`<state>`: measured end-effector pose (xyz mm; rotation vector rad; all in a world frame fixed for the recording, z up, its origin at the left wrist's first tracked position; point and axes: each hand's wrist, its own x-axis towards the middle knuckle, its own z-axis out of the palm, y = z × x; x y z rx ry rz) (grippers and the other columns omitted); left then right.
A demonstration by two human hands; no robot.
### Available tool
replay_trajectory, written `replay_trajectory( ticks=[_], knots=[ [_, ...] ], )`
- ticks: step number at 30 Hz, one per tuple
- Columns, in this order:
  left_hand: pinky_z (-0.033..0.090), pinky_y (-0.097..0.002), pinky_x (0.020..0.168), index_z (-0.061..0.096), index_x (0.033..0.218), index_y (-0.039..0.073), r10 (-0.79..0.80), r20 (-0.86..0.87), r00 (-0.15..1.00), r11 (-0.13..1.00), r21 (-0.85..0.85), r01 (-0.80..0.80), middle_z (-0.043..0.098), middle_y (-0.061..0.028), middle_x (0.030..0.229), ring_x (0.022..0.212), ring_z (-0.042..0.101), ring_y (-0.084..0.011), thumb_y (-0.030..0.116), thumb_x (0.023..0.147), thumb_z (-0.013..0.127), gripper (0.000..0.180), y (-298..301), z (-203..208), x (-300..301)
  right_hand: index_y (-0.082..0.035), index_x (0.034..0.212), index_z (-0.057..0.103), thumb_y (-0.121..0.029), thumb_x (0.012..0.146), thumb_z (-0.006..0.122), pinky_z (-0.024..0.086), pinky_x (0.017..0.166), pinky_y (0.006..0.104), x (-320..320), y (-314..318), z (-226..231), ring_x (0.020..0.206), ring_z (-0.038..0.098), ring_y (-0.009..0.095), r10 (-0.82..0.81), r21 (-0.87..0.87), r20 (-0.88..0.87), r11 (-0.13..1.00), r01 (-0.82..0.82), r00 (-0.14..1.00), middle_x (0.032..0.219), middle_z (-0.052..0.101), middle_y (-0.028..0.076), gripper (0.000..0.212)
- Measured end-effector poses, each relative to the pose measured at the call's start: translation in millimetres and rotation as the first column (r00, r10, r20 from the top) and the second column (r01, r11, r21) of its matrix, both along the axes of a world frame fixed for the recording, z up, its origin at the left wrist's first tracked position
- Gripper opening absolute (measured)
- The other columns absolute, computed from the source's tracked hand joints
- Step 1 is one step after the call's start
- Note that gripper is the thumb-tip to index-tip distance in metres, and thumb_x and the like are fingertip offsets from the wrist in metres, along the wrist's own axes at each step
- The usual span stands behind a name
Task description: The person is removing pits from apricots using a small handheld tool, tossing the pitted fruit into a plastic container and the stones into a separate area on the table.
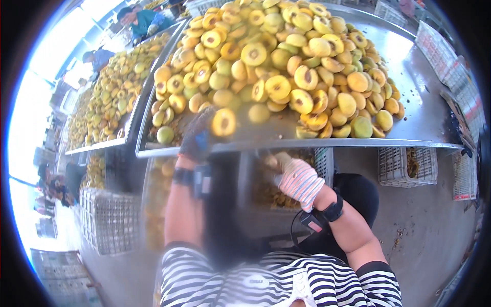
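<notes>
My left hand [197, 134], in a dark glove, is at the near edge of a metal table [429, 123]. Its fingers are blurred, beside a cut peach half [223, 122] with its orange face up; whether they grip it is unclear. Lower and to the right, my right hand [299, 179] wears a striped glove and is closed below the table edge. Something small and blurred shows at its fingers, too smeared to name. A large heap of yellow peaches [319, 47], many halved, covers much of the tabletop.
To the left, another table carries a second peach heap [110, 97], with people [140, 23] beyond it. Plastic crates stand around: a white one [110, 220] at left, a grey one [406, 166] under the table's right side. Scraps [398, 238] lie on the floor.
</notes>
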<state>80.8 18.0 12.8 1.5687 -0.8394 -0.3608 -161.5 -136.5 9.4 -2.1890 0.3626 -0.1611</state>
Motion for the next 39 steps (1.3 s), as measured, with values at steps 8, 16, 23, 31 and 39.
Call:
replay_trajectory(
  ticks=[8,16,23,31,39],
  knots=[
    [0.040,-0.0342,0.105,0.044,0.136,0.000,-0.104,-0.256,0.961,0.991,-0.107,0.079,0.050,-0.0111,0.136,0.125,0.047,-0.0199,0.021,0.099,0.047,0.043,-12,6,-73,-0.005,0.108,0.056,-0.029,0.088,0.060,0.049,0.073,0.0458,20,25,9,0.084,0.061,0.042,-0.063,0.008,0.016,0.998,0.063,0.998,0.094,0.064,0.022,0.031],
    [0.040,-0.0316,0.103,0.041,0.138,0.000,-0.372,-0.647,0.665,0.897,-0.435,0.080,0.051,-0.0113,0.132,0.118,0.052,-0.0198,0.025,0.100,0.047,0.046,-25,15,-89,-0.004,0.105,0.060,-0.010,0.078,0.061,0.053,0.072,0.0332,23,-8,4,0.092,0.061,0.029,0.214,-0.735,-0.074,0.649,-0.199,0.974,0.116,0.052,0.017,0.027],
    [0.048,-0.0276,0.093,0.055,0.125,0.002,-0.268,-0.569,0.777,0.908,-0.419,0.006,0.060,-0.0067,0.118,0.107,0.057,-0.0153,0.023,0.095,0.058,0.036,-27,-8,-92,-0.005,0.103,0.051,-0.016,0.075,0.071,0.049,0.059,0.0414,23,7,2,0.068,0.062,0.037,-0.051,-0.312,0.187,0.944,0.108,0.981,0.074,0.062,0.017,0.036],
    [0.050,-0.0274,0.088,0.061,0.117,0.003,0.142,-0.159,0.977,0.942,-0.282,-0.183,0.064,-0.0065,0.110,0.100,0.060,-0.0140,0.017,0.093,0.062,0.028,-28,-34,-95,-0.005,0.089,0.051,-0.011,0.084,0.055,0.047,0.048,0.0399,25,16,-8,0.058,0.063,0.028,-0.088,-0.625,0.077,0.772,0.117,0.993,0.065,0.056,0.012,0.009],
    [0.048,-0.0271,0.088,0.057,0.123,0.004,-0.172,-0.742,0.648,0.933,-0.334,-0.135,0.061,-0.0049,0.111,0.100,0.058,-0.0119,0.022,0.097,0.055,0.031,-34,0,-107,-0.003,0.096,0.054,-0.008,0.084,0.053,0.050,0.057,0.0373,22,8,-12,0.065,0.064,0.029,-0.057,-0.508,0.013,0.860,0.056,0.998,0.074,0.056,0.012,0.013]
  ],
)
